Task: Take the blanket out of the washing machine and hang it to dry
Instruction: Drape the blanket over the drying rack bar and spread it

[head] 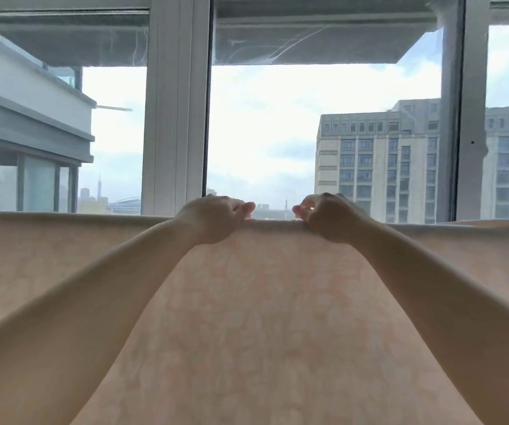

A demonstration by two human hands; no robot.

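You have the blanket (277, 317) up and spread in front of the window (323, 133), its top edge running level across the view just below the glass, the pale patterned cloth hanging down from that edge toward you. Your left hand (213, 219) and right hand (326, 217) sit close together at the middle of the top edge, each with its fingers (245, 207) curled over the edge and pinching the cloth; whatever carries the blanket there, a rail or a line, is hidden beneath the fold. The washing machine is out of sight. By the look of it you are at the hanging step, the cloth already draped and being settled. The next move likely calls for sliding your hands apart along the edge, away from the window's middle post, to smooth the fold and even the drop.
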